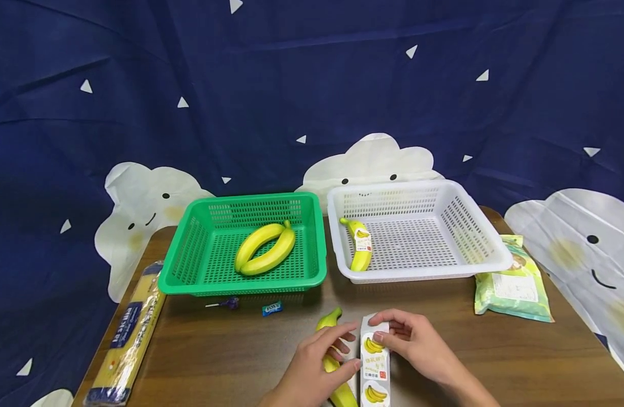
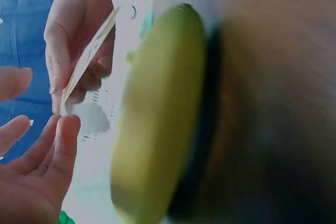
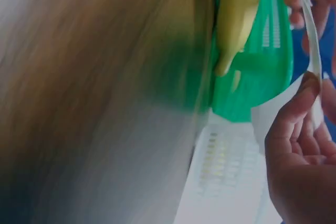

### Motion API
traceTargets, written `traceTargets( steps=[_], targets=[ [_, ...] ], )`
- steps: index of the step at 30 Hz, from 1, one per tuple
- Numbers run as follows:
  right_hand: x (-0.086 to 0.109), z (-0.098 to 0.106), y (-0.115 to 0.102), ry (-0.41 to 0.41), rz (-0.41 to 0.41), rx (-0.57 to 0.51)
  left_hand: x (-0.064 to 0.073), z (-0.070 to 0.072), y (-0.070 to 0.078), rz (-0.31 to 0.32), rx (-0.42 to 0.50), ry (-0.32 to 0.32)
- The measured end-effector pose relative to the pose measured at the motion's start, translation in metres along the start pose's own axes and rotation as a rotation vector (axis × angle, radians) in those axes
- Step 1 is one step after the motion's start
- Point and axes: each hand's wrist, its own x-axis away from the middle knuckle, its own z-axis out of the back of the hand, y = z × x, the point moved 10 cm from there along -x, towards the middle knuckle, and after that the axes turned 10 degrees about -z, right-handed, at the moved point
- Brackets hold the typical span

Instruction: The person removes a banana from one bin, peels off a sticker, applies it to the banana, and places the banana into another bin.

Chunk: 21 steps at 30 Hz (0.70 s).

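My right hand (image 1: pixel 418 345) pinches a strip of banana stickers (image 1: pixel 375 370) between thumb and fingers near its top end. The strip is white, with banana pictures and printing, and is raised off the table. My left hand (image 1: pixel 314 362) is at its left edge, fingers spread and relaxed; in the left wrist view two fingertips (image 2: pixel 67 124) meet the strip's lower end. A banana (image 1: pixel 345 393) lies on the table beneath the left hand, partly covered by it. That banana (image 2: pixel 157 114) looms large in the left wrist view.
A green basket (image 1: pixel 242 287) holds two bananas (image 1: pixel 271 260). Beside it, a white basket (image 1: pixel 424 273) holds one stickered banana (image 1: pixel 361 261). A lollipop (image 1: pixel 232 303) and blue wrapped candy (image 1: pixel 272 308) lie in front. Spaghetti (image 1: pixel 125 339) lies left, a green bag (image 1: pixel 515 285) right.
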Motion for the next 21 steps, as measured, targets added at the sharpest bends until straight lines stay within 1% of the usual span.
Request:
traceTargets(
  steps=[2, 3, 6, 9, 10, 12, 15, 17, 19, 21],
  targets=[
    [0.002, -0.005, -0.007, -0.024, 0.033, -0.047, -0.007, -0.005, 0.002, -0.001, 0.142, 0.001],
    [0.004, -0.007, -0.011, -0.035, 0.047, -0.068, -0.009, -0.006, 0.002, 0.005, 0.194, 0.01],
    [0.007, -0.01, -0.018, -0.034, 0.072, -0.1, -0.013, -0.007, -0.001, 0.04, 0.303, 0.048],
    [0.009, -0.01, -0.021, -0.008, 0.061, -0.122, -0.012, -0.008, -0.006, 0.084, 0.394, 0.09],
    [0.01, -0.01, -0.022, -0.001, 0.056, -0.128, -0.012, -0.008, -0.008, 0.092, 0.408, 0.103],
    [0.012, -0.011, -0.022, -0.001, 0.045, -0.138, -0.011, -0.007, -0.01, 0.093, 0.408, 0.128],
    [0.013, -0.015, -0.023, -0.032, 0.038, -0.147, -0.011, -0.004, -0.011, 0.061, 0.377, 0.167],
    [0.014, -0.018, -0.023, -0.057, 0.04, -0.133, -0.011, -0.002, -0.01, 0.037, 0.355, 0.191],
    [0.016, -0.02, -0.024, -0.075, 0.057, -0.118, -0.012, 0.001, -0.007, 0.018, 0.344, 0.21],
    [0.018, -0.021, -0.027, -0.061, 0.104, -0.069, -0.013, 0.006, -0.001, 0.004, 0.332, 0.221]
  ],
)
